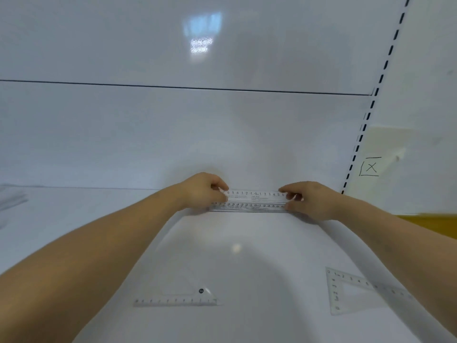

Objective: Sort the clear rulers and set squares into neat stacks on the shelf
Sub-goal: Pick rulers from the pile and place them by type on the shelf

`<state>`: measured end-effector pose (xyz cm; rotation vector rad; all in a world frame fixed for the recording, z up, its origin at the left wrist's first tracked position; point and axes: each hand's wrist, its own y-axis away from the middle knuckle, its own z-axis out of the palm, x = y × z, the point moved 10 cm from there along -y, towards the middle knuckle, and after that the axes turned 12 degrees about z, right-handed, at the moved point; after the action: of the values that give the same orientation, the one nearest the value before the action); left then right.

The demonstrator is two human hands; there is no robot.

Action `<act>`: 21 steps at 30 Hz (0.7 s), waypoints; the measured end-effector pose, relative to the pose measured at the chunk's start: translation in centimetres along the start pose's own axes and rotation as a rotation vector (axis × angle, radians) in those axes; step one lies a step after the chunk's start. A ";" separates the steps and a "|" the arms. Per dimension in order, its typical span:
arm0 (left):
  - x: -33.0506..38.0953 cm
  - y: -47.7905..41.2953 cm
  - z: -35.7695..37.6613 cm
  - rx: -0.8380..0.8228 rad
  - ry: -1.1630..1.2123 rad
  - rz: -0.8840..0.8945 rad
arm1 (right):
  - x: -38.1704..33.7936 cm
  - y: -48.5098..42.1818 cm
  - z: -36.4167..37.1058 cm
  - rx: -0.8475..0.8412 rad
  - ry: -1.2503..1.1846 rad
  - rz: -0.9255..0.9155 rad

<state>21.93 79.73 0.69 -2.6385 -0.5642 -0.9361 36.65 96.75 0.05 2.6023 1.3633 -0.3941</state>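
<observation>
The white shelf (247, 268) is flat and shiny. Clear rulers (247, 208) lie on it, close to the back wall (148, 134). A clear set square (173, 302) lies near the front, in the middle. A second set square (332, 290) lies at the front right. Some blurry clear things (12, 199) lie far to the left.
</observation>
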 end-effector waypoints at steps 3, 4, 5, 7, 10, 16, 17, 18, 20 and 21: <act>-0.9 0.9 0.4 -0.104 -0.248 0.034 | 0.8 0.3 0.3 -0.023 0.041 0.029; -1.3 1.1 0.4 -0.125 -0.295 0.032 | 1.0 0.3 0.5 -0.028 0.052 0.041; -1.5 1.3 0.4 -0.134 -0.330 0.036 | 1.2 0.2 0.6 -0.035 0.057 0.052; -1.6 1.4 0.2 -0.136 -0.386 0.048 | 1.3 0.1 0.7 -0.041 0.060 0.068; -1.1 1.5 0.4 -0.136 -0.429 0.062 | 0.8 0.1 0.5 -0.024 0.088 0.058; -0.9 1.5 1.1 -0.153 -0.422 0.022 | 0.2 0.6 0.5 -0.055 0.120 0.070; -1.1 1.7 1.0 -0.150 -0.409 -0.002 | -0.1 0.7 0.5 -0.079 0.131 0.078; -1.2 1.9 0.8 -0.142 -0.396 -0.025 | -0.5 0.8 0.3 -0.088 0.150 0.083; -1.4 2.7 0.0 -0.111 -0.392 -0.061 | -2.1 0.4 -0.8 -0.066 0.178 0.056; -1.4 3.4 -0.6 -0.098 -0.405 -0.072 | -3.5 0.0 -1.4 -0.045 0.179 0.026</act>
<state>22.13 76.12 -0.19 -2.9319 -0.7236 -0.4522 34.97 94.40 2.47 2.6697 1.3717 -0.1266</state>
